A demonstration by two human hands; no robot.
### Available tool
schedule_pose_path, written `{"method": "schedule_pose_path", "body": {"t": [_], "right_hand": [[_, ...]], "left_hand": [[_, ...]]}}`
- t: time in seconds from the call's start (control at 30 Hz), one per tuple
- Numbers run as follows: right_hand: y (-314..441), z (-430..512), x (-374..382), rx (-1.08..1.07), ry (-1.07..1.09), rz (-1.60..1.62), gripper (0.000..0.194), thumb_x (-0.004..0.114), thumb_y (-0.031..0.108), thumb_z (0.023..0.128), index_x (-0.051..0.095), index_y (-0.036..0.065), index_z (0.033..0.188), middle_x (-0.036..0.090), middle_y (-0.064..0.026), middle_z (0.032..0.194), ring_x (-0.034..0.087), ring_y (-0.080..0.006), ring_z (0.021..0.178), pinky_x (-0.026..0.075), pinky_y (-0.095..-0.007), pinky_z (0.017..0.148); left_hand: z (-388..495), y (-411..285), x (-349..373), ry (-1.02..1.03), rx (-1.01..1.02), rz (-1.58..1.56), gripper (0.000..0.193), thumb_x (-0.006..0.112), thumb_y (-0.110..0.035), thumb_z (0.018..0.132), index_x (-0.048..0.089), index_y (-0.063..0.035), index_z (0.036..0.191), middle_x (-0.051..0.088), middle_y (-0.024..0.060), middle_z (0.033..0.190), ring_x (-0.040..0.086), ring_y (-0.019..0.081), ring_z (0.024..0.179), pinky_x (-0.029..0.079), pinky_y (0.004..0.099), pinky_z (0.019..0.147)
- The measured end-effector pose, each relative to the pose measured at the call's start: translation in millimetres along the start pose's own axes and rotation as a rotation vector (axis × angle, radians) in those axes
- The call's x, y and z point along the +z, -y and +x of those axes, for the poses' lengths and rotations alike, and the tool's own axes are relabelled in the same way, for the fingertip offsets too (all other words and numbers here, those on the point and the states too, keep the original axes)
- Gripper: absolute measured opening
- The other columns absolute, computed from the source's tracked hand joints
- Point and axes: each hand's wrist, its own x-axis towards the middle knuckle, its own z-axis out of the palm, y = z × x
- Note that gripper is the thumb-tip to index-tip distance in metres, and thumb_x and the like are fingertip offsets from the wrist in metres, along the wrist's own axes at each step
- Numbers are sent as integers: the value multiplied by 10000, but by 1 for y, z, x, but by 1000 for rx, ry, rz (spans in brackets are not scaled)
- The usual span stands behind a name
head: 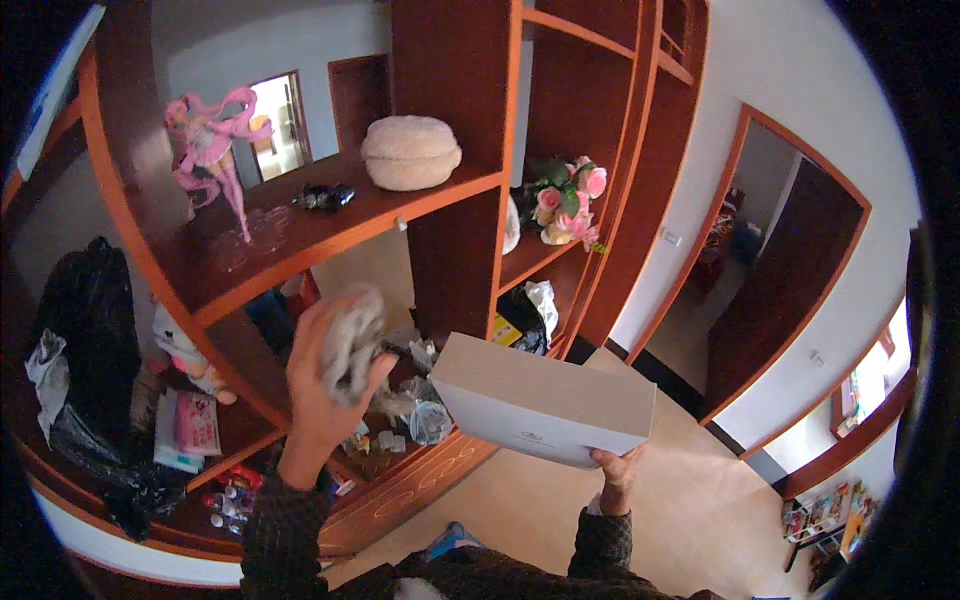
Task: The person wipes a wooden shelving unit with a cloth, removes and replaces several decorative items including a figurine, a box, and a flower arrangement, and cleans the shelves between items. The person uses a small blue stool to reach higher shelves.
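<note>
My left hand (316,390) is raised before the lower shelf, its fingers around a crumpled grey-white cloth (352,337) that looks soft and a little blurred. On the right, my right hand (619,466) grips the lower corner of a white cardboard box (536,409), which is held tilted above the floor. The box has a small printed mark on its side, and its far side is hidden. Behind my left hand, the lower shelf carries clear plastic bags (427,416) and small loose items. Above it stand a pink figurine (214,146) and a cream plush cushion (411,152).
A dark small object (324,197) lies on the upper shelf (292,240). Pink artificial flowers (570,199) stand in the right compartment. A black plastic bag (90,330) and packets (187,431) fill the left side. Beyond the tiled floor (675,510) is a doorway (750,262).
</note>
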Motion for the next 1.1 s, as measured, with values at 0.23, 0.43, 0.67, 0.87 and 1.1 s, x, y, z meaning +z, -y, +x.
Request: {"method": "schedule_pose_path", "body": {"t": [0.23,0.43,0.67,0.87,1.1], "right_hand": [[6,-6,21,-50,130,9,737,784,258,488,477,-15,1099,571,-100,984,557,-201,920,448,-340,788],[24,-10,43,28,229,89,704,772,79,495,449,-14,1114,571,-109,998,558,-203,939,447,-349,831],[7,-17,61,11,229,-133,674,780,111,524,457,0,1105,571,-111,1009,566,-200,927,465,-333,809],[14,-24,78,-87,196,-234,660,775,115,549,453,4,1114,561,-118,1027,561,-213,934,454,-343,826],[-2,-22,56,-82,161,-114,679,772,92,556,435,-4,1137,553,-122,1036,558,-227,945,448,-356,835]], "left_hand": [[6,-1,27,308,130,367,415,718,-187,669,580,-66,1041,546,96,1023,542,278,942,454,348,809],[-17,14,47,370,136,160,328,682,-222,689,613,-91,981,544,79,935,554,257,838,475,347,690],[-27,-29,85,414,138,-60,373,680,-181,625,582,-83,971,503,78,934,539,258,871,471,368,679],[-42,-53,119,372,154,-327,407,680,-172,655,549,-46,1019,510,99,939,549,286,858,476,360,689],[-19,-52,56,126,-412,-702,184,580,-156,829,574,-18,950,604,49,830,570,128,734,458,280,670]]}}
